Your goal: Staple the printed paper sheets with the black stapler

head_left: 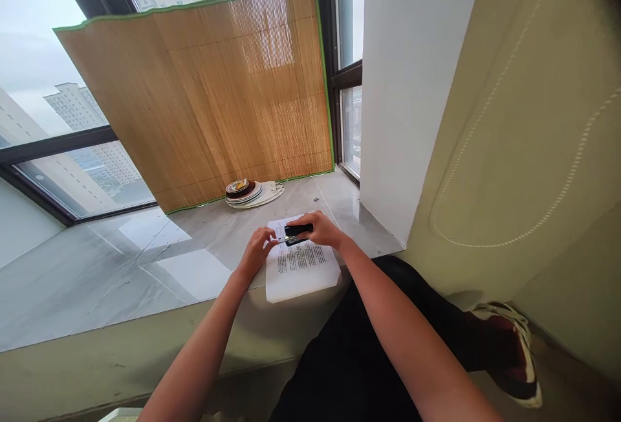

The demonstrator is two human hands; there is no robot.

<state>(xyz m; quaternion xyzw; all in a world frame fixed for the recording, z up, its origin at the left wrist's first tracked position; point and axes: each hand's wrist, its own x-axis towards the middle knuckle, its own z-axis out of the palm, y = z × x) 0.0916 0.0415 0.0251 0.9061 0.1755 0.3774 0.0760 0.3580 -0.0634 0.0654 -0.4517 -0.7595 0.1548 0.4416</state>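
A black stapler (297, 230) is held over a printed sheet of paper (303, 279) on the windowsill. My right hand (320, 228) grips it from the right, fingers wrapped over its end. Its top and lower parts stand apart, with a thin silvery piece between them. From the left, my left hand (261, 244) reaches to the stapler's front, fingertips pinched together at the silvery piece. Whatever lies between those fingertips is too small to make out. Part of the printed text is covered by the hands and stapler.
A stack of plates (244, 194) rests on the grey tiled sill (204, 234) behind the paper. A bamboo mat (208, 98) with green edging leans against the window. A white pillar (412, 85) rises at the right. My bent leg and shoe (521, 351) are below.
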